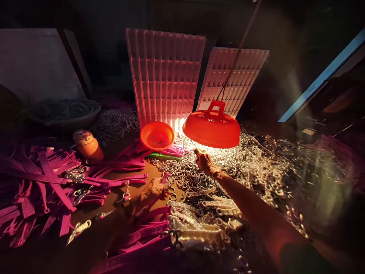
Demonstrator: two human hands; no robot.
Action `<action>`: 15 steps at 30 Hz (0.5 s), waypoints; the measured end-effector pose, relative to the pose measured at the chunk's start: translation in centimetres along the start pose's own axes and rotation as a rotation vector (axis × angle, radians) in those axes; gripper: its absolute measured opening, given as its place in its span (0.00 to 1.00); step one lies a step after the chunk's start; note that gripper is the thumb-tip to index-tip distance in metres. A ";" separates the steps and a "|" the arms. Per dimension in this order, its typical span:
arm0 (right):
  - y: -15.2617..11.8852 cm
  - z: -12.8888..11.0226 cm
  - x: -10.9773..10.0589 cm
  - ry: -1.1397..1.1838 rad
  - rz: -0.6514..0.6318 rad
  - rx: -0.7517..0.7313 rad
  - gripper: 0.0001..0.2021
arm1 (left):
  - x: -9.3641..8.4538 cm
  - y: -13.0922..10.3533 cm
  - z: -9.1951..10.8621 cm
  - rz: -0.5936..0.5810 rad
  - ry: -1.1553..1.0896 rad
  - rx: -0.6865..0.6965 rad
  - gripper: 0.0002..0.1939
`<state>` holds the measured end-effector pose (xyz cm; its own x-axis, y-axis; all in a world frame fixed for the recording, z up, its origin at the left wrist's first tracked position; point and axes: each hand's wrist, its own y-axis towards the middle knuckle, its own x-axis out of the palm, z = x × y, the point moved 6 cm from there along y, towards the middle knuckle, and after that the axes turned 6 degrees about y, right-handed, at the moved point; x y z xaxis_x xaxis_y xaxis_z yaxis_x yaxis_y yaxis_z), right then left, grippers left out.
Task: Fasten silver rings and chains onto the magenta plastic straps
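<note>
My left hand (152,190) is closed low over the brown table, and a short magenta strap end (165,177) sticks up from its fingers. A metal ring (169,185) shows at those fingertips. Farther forward, my right hand (207,163) reaches over a wide heap of metal rings (182,167), just under the lamp. Its fingers are pinched together; whatever is between them is too small to make out. Nearer to me lie magenta straps (148,232) beside pale braided chain pieces (199,230) with rings at their ends.
A red lampshade (212,127) hangs low from a cord. Behind the heap stand two ribbed plastic trays (168,72). An orange bowl (157,136), an orange container (89,146) and a pile of magenta straps (42,182) are to the left. A dark basin (65,116) stands farther back.
</note>
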<state>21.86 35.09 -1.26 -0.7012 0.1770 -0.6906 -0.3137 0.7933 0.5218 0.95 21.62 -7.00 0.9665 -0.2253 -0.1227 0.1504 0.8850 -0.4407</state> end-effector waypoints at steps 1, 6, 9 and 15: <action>-0.9 -0.6 0.4 0.073 -0.020 0.042 0.05 | 0.0 -0.7 0.3 0.015 -0.045 0.008 0.16; -6.1 -4.6 2.6 0.445 -0.145 0.247 0.19 | 0.1 -3.4 2.2 0.144 -0.049 0.162 0.15; -8.2 -6.5 3.3 0.654 -0.174 0.384 0.19 | 0.6 -4.1 2.3 0.170 -0.029 0.163 0.17; -9.0 -8.4 3.7 0.761 -0.093 0.439 0.13 | 1.2 -4.0 1.7 0.141 -0.069 0.281 0.13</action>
<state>16.77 23.71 -4.30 -0.9702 -0.2112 -0.1185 -0.2263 0.9650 0.1327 1.85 18.51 -3.83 0.9923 -0.0726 -0.1003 0.0560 0.9857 -0.1592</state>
